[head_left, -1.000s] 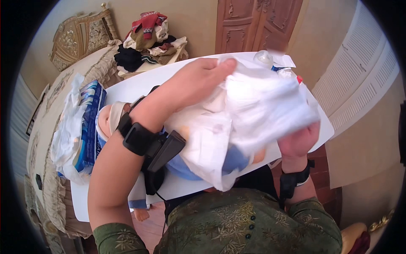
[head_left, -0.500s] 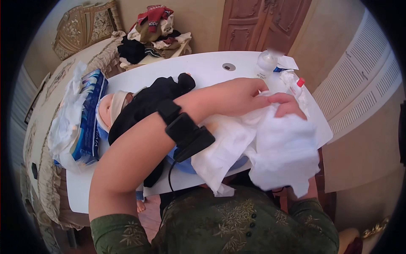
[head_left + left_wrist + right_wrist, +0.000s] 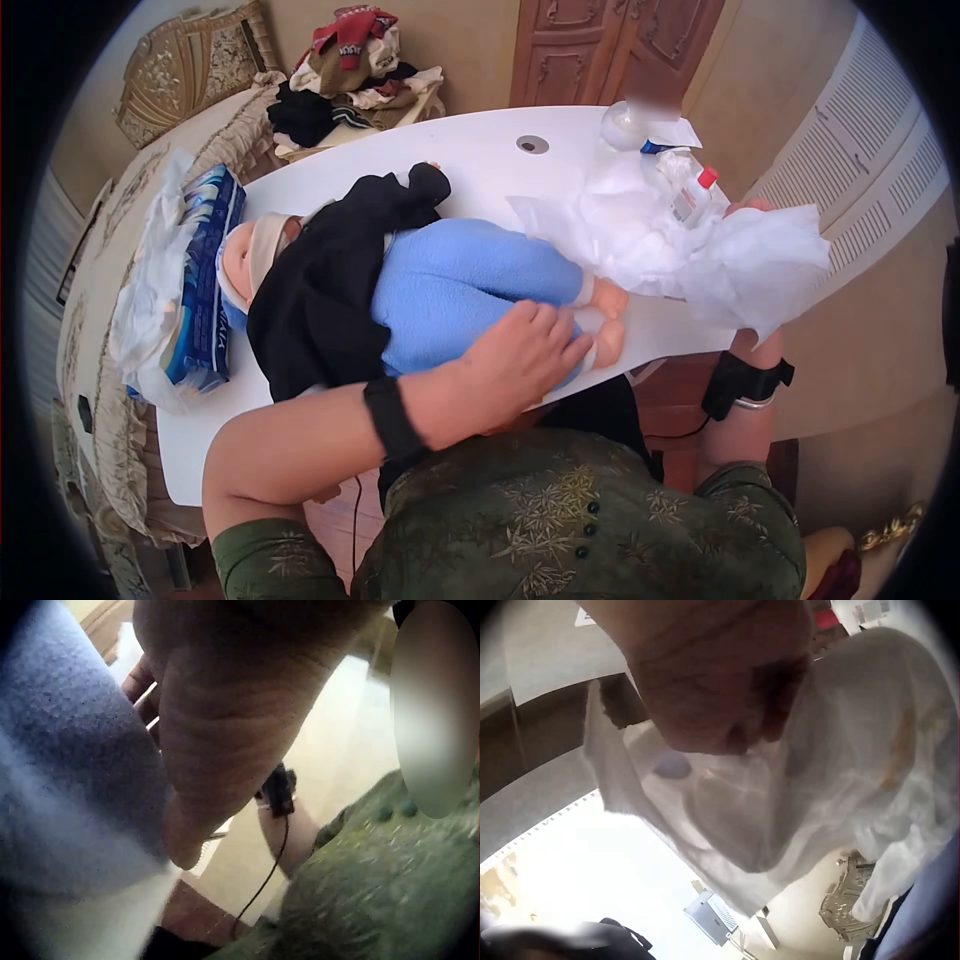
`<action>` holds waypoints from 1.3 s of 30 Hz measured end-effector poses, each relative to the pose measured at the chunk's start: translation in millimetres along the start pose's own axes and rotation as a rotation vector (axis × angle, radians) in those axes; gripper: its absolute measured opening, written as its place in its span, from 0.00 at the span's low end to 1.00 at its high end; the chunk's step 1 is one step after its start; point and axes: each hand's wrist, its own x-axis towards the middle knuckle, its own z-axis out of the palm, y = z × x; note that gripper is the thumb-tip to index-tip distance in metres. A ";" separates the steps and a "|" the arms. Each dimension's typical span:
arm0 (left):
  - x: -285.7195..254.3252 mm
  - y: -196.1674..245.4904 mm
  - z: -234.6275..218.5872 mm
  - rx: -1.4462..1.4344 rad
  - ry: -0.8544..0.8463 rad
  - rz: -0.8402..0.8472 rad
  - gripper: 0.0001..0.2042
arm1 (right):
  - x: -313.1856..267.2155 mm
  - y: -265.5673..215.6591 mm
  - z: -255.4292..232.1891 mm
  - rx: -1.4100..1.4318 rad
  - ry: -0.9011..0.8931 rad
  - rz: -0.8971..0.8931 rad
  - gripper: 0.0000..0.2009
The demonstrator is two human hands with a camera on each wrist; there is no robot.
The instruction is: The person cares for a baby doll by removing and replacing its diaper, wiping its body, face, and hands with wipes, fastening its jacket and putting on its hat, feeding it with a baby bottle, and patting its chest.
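In the head view my left hand (image 3: 525, 360) rests on the lower leg of a doll's blue trousers (image 3: 450, 285), near its bare feet (image 3: 608, 300). The left wrist view shows that hand (image 3: 225, 712) against the blue fabric (image 3: 82, 772), thumb extended. At the table's right end my right hand (image 3: 752, 204), mostly hidden, holds a crumpled white sheet (image 3: 755, 265). From the right wrist its fingertips pinch the sheet (image 3: 735, 802), with the hand (image 3: 720, 682) above. A black garment (image 3: 320, 290) covers the doll's upper body.
More white material (image 3: 625, 235) lies on the white table (image 3: 480, 150), beside a red-capped bottle (image 3: 690, 200) and a clear rounded container (image 3: 622, 125). A blue package (image 3: 210, 300) stands at the left end. Clothes (image 3: 350, 80) are piled behind.
My left hand has let go of the white material and come down onto the doll's leg. The material has moved right, off the blue trousers, and my right hand now shows at its far edge.
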 end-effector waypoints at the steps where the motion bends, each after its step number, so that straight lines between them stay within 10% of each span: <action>1: 8.5 -2.3 2.3 -0.002 0.001 0.004 0.31 | 1.9 -6.1 -8.8 0.225 -0.212 0.049 0.18; 3: 25.5 -14.9 5.9 -0.110 -0.312 -0.208 0.33 | 3.9 -31.8 10.7 0.306 -0.154 0.040 0.12; 7: 15.9 -36.2 11.1 -0.197 -0.051 -0.048 0.30 | -1.2 -41.0 6.1 0.088 0.070 -0.140 0.08; 14: 14.9 -76.5 -74.6 -0.819 -0.031 -0.461 0.22 | -6.4 -27.6 -32.6 0.412 -0.017 -0.092 0.07; 16: 8.3 -96.4 -71.5 -1.186 0.371 -0.484 0.25 | -10.6 -20.5 -34.4 -0.425 0.143 -0.036 0.07; 20: -3.5 -123.7 -72.7 -1.332 0.514 -0.507 0.26 | -17.7 -11.3 -9.8 -0.724 -0.092 0.039 0.08; 22: -10.4 -130.7 -78.6 -1.342 0.586 -0.522 0.23 | -25.0 -17.7 29.9 -1.050 -0.297 -0.230 0.08; 23: -14.8 -134.8 -81.0 -1.341 0.586 -0.524 0.23 | -28.2 -4.8 37.3 -1.048 -0.298 -0.230 0.08; 25: -22.0 -141.2 -87.7 -1.378 0.583 -0.515 0.22 | -35.9 29.7 48.8 0.418 0.005 0.543 0.11; 28: -29.9 -143.0 -103.6 -1.319 0.667 -0.521 0.21 | -16.8 20.3 81.8 -0.416 -0.508 0.146 0.15; 29: -33.9 -145.5 -109.3 -1.291 0.675 -0.538 0.20 | -16.9 9.0 93.3 0.158 -0.496 0.343 0.16; 31: -39.2 -154.0 -118.5 -1.232 0.660 -0.537 0.18 | -4.6 32.8 107.5 0.438 -0.542 0.567 0.16; 34: -48.6 -173.5 -128.1 -1.163 0.706 -0.602 0.16 | -7.0 33.5 123.2 0.122 -0.607 0.201 0.17; 39: -57.4 -193.5 -149.6 -1.061 0.597 -0.655 0.19 | 2.9 35.3 145.1 0.060 -0.590 0.355 0.17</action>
